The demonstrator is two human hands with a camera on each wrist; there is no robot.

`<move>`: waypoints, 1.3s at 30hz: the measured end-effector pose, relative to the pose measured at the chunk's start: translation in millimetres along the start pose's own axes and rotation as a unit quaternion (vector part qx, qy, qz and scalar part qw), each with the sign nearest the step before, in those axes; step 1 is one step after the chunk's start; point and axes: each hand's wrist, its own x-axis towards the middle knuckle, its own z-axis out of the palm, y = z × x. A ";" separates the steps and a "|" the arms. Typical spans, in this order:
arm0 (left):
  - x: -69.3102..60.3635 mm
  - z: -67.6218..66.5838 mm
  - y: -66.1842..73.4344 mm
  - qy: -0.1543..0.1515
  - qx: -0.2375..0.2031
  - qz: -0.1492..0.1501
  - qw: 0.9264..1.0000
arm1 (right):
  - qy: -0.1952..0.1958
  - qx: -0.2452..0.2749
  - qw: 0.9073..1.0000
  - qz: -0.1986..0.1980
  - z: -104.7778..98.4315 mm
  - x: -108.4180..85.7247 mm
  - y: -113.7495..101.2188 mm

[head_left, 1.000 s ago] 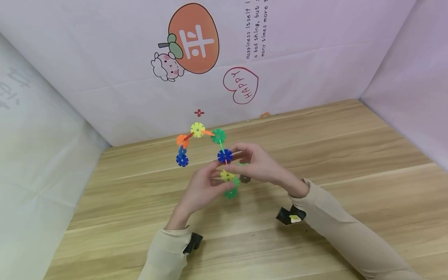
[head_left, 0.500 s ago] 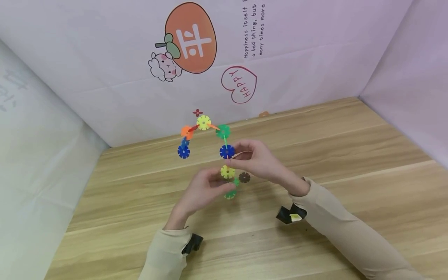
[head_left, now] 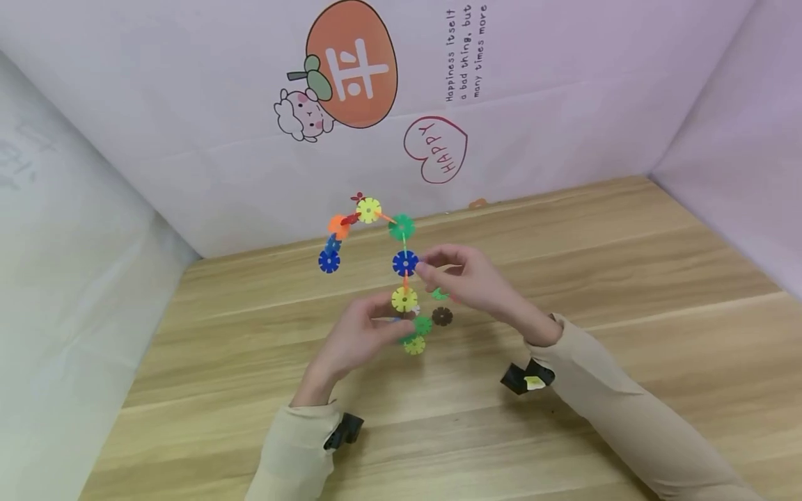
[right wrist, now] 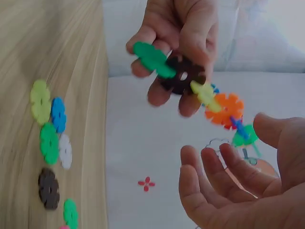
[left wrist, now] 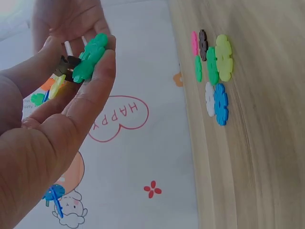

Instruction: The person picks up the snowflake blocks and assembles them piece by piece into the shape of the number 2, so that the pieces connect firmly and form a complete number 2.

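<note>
An arched chain of slotted plastic snowflake discs rises from my left hand [head_left: 354,337], with a yellow disc [head_left: 369,210] near its top and a blue disc [head_left: 328,261] at its far end. In the right wrist view, the left thumb and fingers pinch a brown disc [right wrist: 183,76] at the chain's near end, joined to a green disc [right wrist: 152,59]. My right hand [head_left: 470,278] is beside another blue disc [head_left: 405,264] of the chain in the head view. The right wrist view shows its fingers [right wrist: 214,162] loosely bent with nothing between them.
Several loose discs lie on the wooden table [head_left: 564,278] below the hands, among them a brown disc [head_left: 442,316], a yellow-green disc [left wrist: 224,58] and a white disc [left wrist: 209,99]. A printed white cloth [head_left: 532,125] hangs behind and at both sides.
The chain's arch has swung up and slightly right in the head view. My right fingers have drawn back from the chain, while the left hand keeps its hold with little movement.
</note>
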 end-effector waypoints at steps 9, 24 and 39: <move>0.7 -6.5 -0.3 0.018 -0.027 -0.005 0.999 | -0.115 -0.254 0.959 0.056 -5.2 12.2 33.4; -0.7 -8.5 -1.6 0.014 -0.023 -0.023 0.999 | -0.109 -0.326 0.938 0.054 6.9 16.0 61.4; -2.5 -15.2 -4.3 -0.009 -0.014 -0.016 1.000 | -0.126 -0.278 0.952 0.017 9.7 14.3 56.3</move>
